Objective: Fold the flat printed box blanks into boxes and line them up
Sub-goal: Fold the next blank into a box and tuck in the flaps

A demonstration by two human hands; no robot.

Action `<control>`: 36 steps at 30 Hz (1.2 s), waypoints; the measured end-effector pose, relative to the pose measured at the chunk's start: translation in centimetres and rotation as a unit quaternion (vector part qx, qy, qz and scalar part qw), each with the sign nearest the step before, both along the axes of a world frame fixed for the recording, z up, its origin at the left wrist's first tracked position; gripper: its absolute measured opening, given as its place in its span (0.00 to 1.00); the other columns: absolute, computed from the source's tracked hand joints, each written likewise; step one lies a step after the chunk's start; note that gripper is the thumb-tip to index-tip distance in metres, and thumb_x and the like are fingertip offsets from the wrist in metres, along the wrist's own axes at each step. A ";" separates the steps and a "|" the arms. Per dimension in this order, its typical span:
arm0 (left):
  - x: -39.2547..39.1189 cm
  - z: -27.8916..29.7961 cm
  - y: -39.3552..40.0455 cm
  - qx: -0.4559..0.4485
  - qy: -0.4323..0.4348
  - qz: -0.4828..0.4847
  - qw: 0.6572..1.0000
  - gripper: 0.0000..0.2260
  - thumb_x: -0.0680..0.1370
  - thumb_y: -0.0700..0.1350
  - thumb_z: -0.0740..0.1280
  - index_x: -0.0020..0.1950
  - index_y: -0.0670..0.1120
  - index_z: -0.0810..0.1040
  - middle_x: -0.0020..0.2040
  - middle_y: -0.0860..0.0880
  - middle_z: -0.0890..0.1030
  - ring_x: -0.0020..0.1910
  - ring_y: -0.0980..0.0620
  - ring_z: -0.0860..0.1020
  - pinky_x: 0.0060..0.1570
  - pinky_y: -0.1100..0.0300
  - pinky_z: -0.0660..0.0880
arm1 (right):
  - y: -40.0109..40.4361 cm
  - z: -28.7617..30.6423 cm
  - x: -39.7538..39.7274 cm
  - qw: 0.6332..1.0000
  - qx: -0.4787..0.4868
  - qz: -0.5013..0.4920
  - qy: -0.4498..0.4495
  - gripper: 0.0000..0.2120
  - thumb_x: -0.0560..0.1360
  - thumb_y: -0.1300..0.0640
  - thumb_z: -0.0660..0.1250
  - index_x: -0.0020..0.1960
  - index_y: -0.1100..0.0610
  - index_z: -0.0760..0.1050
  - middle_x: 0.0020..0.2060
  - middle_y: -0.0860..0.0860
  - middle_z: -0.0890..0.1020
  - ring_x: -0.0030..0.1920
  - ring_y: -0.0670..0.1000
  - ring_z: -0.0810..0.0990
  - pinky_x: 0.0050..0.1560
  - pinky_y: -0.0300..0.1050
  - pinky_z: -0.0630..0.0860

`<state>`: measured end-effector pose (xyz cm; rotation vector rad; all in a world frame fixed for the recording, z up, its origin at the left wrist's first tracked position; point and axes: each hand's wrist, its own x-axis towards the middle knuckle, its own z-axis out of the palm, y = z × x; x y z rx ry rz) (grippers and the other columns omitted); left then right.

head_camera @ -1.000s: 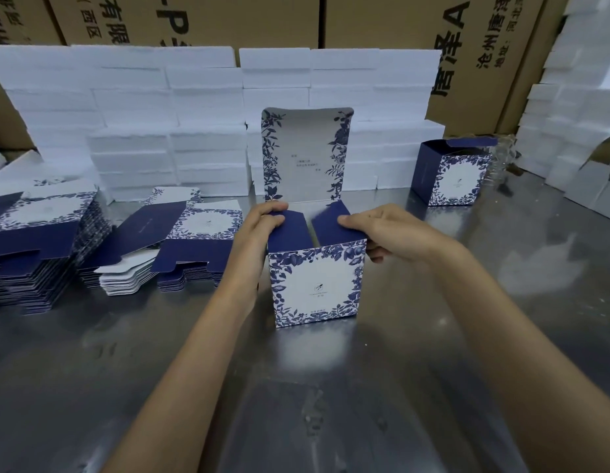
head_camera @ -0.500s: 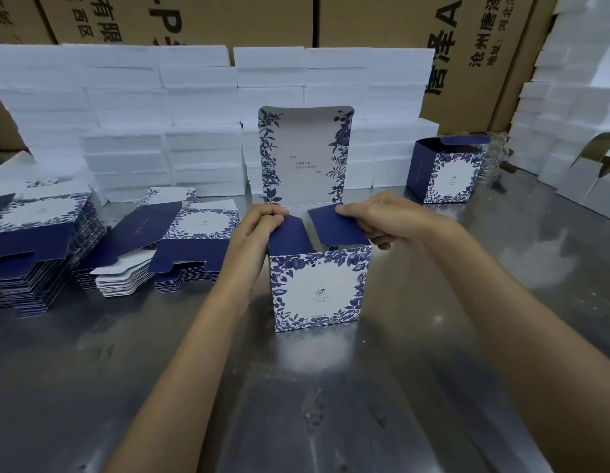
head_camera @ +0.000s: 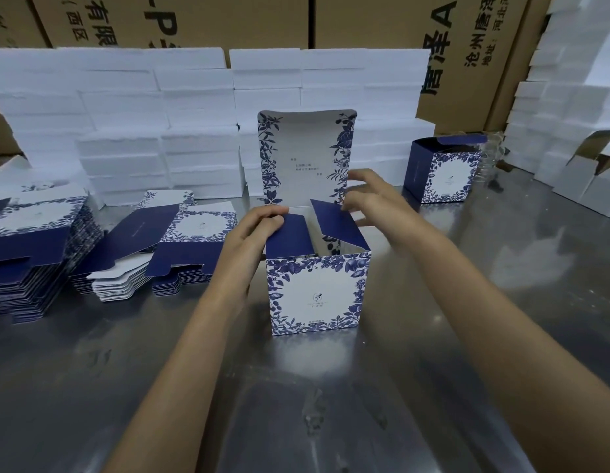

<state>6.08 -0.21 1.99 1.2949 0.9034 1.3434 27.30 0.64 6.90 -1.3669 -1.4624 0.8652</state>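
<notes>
White foam blocks wall the counter's far edge; flat blanks stacked left, finished box far right. Box stands mid-counter, lid up. Left hand grip pinches left flap; right hand fingers spread, grip apart.

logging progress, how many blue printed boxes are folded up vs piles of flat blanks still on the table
Folded-up boxes: 2, the one being worked on and a finished one at far right
Piles of flat blanks: 3, left, middle, right
Total: 5
</notes>
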 end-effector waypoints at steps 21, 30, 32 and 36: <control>-0.2 1.8 0.4 0.001 0.091 0.092 0.992 0.07 0.77 0.43 0.69 0.46 0.53 0.85 0.39 0.57 0.85 0.37 0.62 0.80 0.39 0.67 0.76 | -0.5 1.3 -1.2 0.997 0.022 0.021 -0.069 0.11 0.74 0.61 0.65 0.39 0.53 0.85 0.41 0.43 0.87 0.38 0.33 0.79 0.37 0.24 0.70; 3.2 5.6 2.3 0.004 0.396 0.079 0.915 0.09 0.82 0.46 0.62 0.45 0.47 0.79 0.43 0.49 0.78 0.40 0.49 0.74 0.33 0.63 0.67 | 1.1 0.2 -3.8 0.985 0.026 0.014 -0.172 0.12 0.82 0.54 0.65 0.51 0.61 0.83 0.47 0.52 0.84 0.46 0.48 0.78 0.42 0.39 0.72; 2.9 5.2 2.5 -0.012 0.356 0.071 0.932 0.10 0.82 0.46 0.63 0.43 0.47 0.79 0.42 0.53 0.78 0.37 0.54 0.75 0.30 0.66 0.68 | 1.1 0.1 -3.8 0.984 0.024 0.012 -0.175 0.11 0.82 0.55 0.65 0.50 0.61 0.82 0.46 0.51 0.84 0.46 0.48 0.78 0.41 0.38 0.73; 3.0 5.2 2.6 -0.032 0.316 0.069 0.946 0.07 0.82 0.46 0.65 0.50 0.45 0.80 0.50 0.51 0.80 0.42 0.56 0.76 0.35 0.66 0.69 | 1.2 0.3 -3.8 0.983 0.019 0.015 -0.181 0.11 0.82 0.56 0.65 0.42 0.57 0.78 0.38 0.46 0.79 0.40 0.45 0.76 0.36 0.35 0.71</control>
